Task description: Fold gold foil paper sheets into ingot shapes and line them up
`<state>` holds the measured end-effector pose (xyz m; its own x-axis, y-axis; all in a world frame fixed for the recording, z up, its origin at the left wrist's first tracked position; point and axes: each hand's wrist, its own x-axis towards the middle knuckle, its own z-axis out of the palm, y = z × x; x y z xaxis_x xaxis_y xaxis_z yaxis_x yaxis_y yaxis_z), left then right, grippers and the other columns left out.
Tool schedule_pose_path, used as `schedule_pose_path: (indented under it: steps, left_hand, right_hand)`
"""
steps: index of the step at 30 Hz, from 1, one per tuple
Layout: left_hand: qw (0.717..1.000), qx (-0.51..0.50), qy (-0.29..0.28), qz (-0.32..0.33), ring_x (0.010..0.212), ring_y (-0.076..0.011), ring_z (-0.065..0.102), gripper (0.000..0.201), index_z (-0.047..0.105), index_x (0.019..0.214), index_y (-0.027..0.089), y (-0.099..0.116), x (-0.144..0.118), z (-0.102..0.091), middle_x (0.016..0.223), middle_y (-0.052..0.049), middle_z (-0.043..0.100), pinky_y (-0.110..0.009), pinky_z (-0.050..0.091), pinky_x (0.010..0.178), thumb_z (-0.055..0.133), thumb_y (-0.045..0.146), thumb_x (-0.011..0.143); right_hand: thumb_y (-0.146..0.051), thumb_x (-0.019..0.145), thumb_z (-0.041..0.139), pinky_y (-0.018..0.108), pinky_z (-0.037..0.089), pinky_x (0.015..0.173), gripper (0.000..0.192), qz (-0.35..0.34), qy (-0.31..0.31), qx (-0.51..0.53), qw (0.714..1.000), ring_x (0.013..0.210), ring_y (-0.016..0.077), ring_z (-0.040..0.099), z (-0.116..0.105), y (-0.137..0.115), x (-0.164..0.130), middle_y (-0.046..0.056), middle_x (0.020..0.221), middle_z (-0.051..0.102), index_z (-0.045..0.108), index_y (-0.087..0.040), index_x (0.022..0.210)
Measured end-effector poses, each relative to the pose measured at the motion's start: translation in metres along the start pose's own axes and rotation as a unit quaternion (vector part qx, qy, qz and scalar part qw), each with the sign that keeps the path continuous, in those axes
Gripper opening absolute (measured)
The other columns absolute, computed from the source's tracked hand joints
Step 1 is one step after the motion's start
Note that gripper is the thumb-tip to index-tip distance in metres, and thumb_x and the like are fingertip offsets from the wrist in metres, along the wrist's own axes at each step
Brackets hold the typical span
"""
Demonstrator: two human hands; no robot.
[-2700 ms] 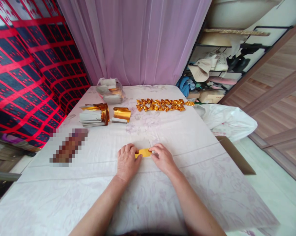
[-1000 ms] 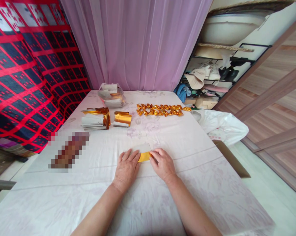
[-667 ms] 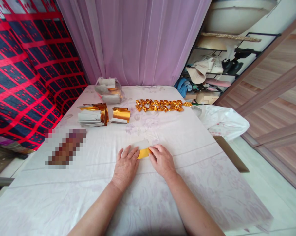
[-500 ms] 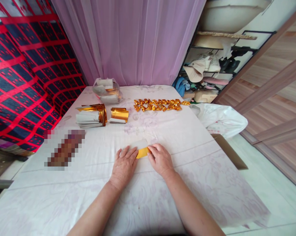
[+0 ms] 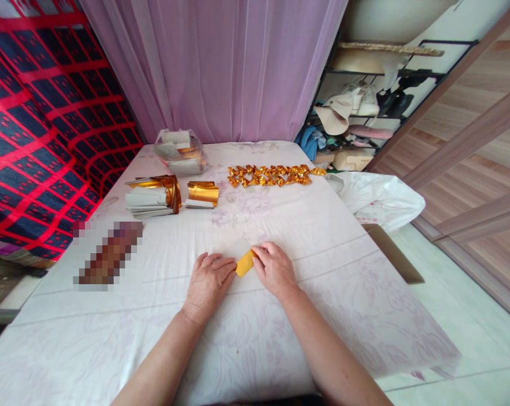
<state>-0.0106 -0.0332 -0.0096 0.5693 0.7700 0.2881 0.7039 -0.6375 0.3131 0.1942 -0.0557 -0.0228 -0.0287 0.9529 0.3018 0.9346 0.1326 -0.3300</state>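
Note:
A small piece of gold foil paper (image 5: 245, 263), partly folded with its pale side showing behind, lies on the table between my hands. My right hand (image 5: 276, 269) pinches its upper right corner with thumb and fingers. At the left end, the fingertips of my left hand (image 5: 209, 282) press together on its edge, palm down; its thumb is mostly hidden. Farther back stand a thick stack of gold foil sheets (image 5: 153, 196) and a smaller stack (image 5: 202, 194). Rows of folded gold foil pieces (image 5: 272, 175) lie at the back right.
A clear plastic bag (image 5: 181, 153) of sheets sits at the table's back left. A pixelated reddish object (image 5: 109, 254) lies at the left. Beyond the right edge are a white plastic bag (image 5: 386, 197) and a cardboard piece (image 5: 394, 254). A purple curtain (image 5: 221, 73) hangs behind the table.
The gold foil paper has turned to a steeper slant, and less of its pale part shows behind. My left fingers have slid to its left edge. The view has shifted slightly.

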Motion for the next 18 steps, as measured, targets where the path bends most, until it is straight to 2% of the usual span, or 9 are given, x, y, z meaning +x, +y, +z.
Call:
schedule_pose_path:
  steps: [3, 6, 10, 13, 15, 18]
  left_hand:
    - [1.0, 0.013, 0.006, -0.015, 0.122, -0.0312, 0.053, 0.02, 0.073, 0.103, 0.029, -0.001, -0.001, 0.0, 0.126, -0.005, 0.066, -0.053, 0.039, 0.102, 0.056, 0.03, 0.091]
    - [0.998, 0.028, 0.004, -0.059, 0.134, -0.0344, 0.042, 0.021, 0.071, 0.105, 0.028, -0.001, -0.002, 0.002, 0.14, -0.007, 0.055, -0.056, 0.037, 0.104, 0.058, 0.031, 0.089]
    - [0.994, 0.042, -0.005, -0.1, 0.135, -0.0335, 0.042, 0.034, 0.062, 0.121, 0.024, -0.001, -0.001, 0.007, 0.14, -0.009, 0.056, -0.058, 0.031, 0.109, 0.057, 0.034, 0.089]
    - [0.992, 0.05, 0.004, -0.116, 0.137, -0.0355, 0.039, 0.05, 0.055, 0.132, 0.019, 0.0, 0.001, 0.01, 0.144, -0.013, 0.051, -0.058, 0.029, 0.11, 0.061, 0.039, 0.086]
    - [0.991, 0.048, 0.005, -0.124, 0.138, -0.0367, 0.038, 0.054, 0.055, 0.131, 0.018, 0.001, 0.002, 0.01, 0.145, -0.014, 0.049, -0.059, 0.028, 0.11, 0.063, 0.043, 0.084]
    - [0.991, 0.028, -0.004, -0.134, 0.137, -0.0357, 0.039, 0.046, 0.059, 0.125, 0.02, 0.0, 0.003, 0.009, 0.143, -0.013, 0.052, -0.06, 0.027, 0.111, 0.064, 0.04, 0.083]
  right_hand:
    - [-0.022, 0.089, 0.053, 0.03, 0.047, 0.084, 0.029, 0.008, -0.009, -0.016, 1.0, 0.093, 0.0197, 0.059, -0.001, -0.001, 0.001, 0.009, 0.107, 0.062, 0.065, -0.021, 0.116]
    - [-0.023, 0.088, 0.054, 0.032, 0.048, 0.085, 0.036, 0.019, -0.018, -0.026, 0.999, 0.095, 0.0214, 0.059, -0.001, -0.002, 0.001, 0.012, 0.111, 0.062, 0.061, -0.017, 0.123]
    - [-0.023, 0.089, 0.053, 0.033, 0.048, 0.085, 0.032, 0.017, -0.019, -0.019, 1.0, 0.095, 0.0214, 0.06, -0.001, -0.002, 0.001, 0.011, 0.11, 0.062, 0.064, -0.018, 0.119]
    - [-0.023, 0.089, 0.052, 0.032, 0.048, 0.085, 0.032, 0.011, -0.004, -0.007, 1.0, 0.096, 0.0212, 0.06, 0.001, 0.0, 0.0, 0.011, 0.108, 0.063, 0.064, -0.018, 0.118]
    - [-0.023, 0.089, 0.052, 0.032, 0.048, 0.086, 0.031, 0.008, 0.006, 0.0, 1.0, 0.095, 0.021, 0.06, 0.002, 0.001, 0.0, 0.01, 0.108, 0.063, 0.065, -0.018, 0.117]
    - [-0.022, 0.088, 0.051, 0.033, 0.049, 0.086, 0.031, 0.005, 0.014, 0.009, 1.0, 0.094, 0.021, 0.06, 0.002, 0.002, -0.001, 0.01, 0.107, 0.063, 0.065, -0.018, 0.115]
